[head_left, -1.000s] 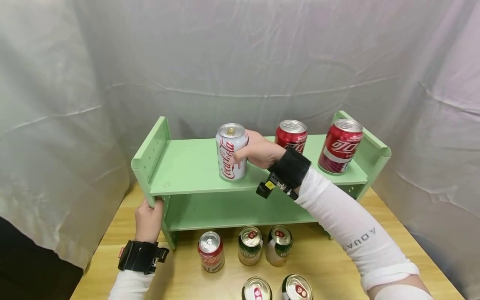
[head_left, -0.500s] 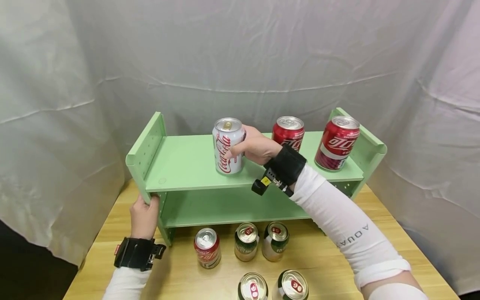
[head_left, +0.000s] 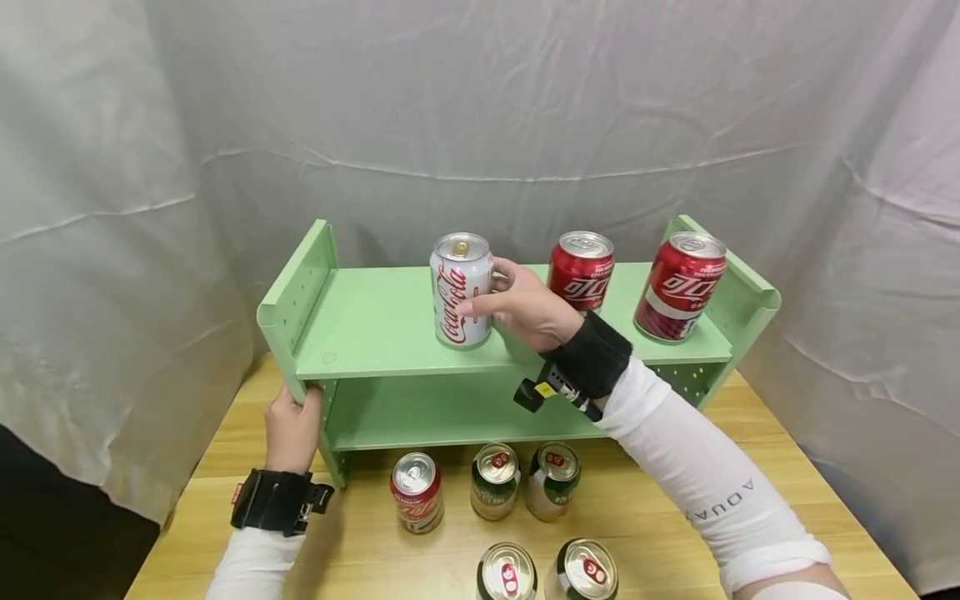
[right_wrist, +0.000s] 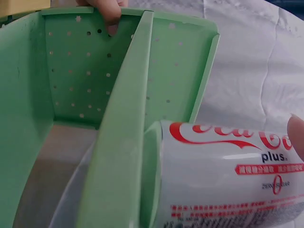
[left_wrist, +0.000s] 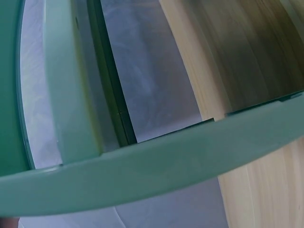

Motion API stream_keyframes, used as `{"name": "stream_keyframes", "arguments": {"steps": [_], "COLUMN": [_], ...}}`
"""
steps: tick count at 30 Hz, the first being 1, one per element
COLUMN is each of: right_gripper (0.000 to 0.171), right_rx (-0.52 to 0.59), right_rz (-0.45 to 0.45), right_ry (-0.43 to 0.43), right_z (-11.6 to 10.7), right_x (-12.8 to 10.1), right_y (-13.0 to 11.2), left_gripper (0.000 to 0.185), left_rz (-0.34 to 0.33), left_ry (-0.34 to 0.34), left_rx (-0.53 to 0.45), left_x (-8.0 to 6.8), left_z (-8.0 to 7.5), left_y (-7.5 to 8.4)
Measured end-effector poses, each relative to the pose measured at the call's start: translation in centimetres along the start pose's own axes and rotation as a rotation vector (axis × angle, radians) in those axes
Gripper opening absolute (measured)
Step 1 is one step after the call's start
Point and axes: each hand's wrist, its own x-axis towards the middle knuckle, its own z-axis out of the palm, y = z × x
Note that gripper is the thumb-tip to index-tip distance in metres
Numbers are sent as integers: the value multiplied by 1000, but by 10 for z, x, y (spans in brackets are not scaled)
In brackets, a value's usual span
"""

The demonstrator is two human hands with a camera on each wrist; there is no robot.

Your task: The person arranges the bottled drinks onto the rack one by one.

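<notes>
A white Coca-Cola can point(head_left: 461, 292) stands upright on the top board of a green two-level shelf point(head_left: 375, 329). My right hand point(head_left: 504, 302) is at its right side, thumb tip on the front of the can and fingers curled round the back. The right wrist view shows the same can point(right_wrist: 228, 175) close up, with one fingertip at the frame's right edge. My left hand point(head_left: 291, 429) grips the lower front edge of the shelf's left side panel point(head_left: 296, 287); its fingertip point(right_wrist: 110, 9) shows over that panel in the right wrist view.
Two red cans point(head_left: 580, 271) point(head_left: 679, 287) stand on the top board to the right. On the wooden table point(head_left: 360, 550) before the shelf stand a red can point(head_left: 416, 492) and several green ones point(head_left: 496, 481). White cloth hangs behind and at both sides.
My right wrist has dropped and drawn back to the right, and the hand lies looser on the white can. The can stays on the top board. The left hand keeps its hold.
</notes>
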Motion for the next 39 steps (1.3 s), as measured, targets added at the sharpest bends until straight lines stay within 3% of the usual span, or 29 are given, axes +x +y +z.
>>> {"name": "stream_keyframes", "arguments": {"steps": [4,20,28,33,39], "right_gripper": [83,95,107,108,92], "right_rx": [13,-138,-200,-182,-199], "right_rz": [-17,-145,-181,-311,-491], "right_ry": [9,55,81,138,162], "right_z": [-2,11,19,18,18], "right_x": [-6,-44,-66,-80,-95], "right_y": [-1,15,35,51,64], "left_gripper": [13,15,15,14,16], "left_rz": [6,-1,9,24,40], "left_ry": [1,-3,18,29,39], "left_rx": [-3,8,20,12,11], "left_x": [0,0,1,2,1], "left_z": [0,0,0,1,2], "left_y": [0,0,0,-1,-1]}}
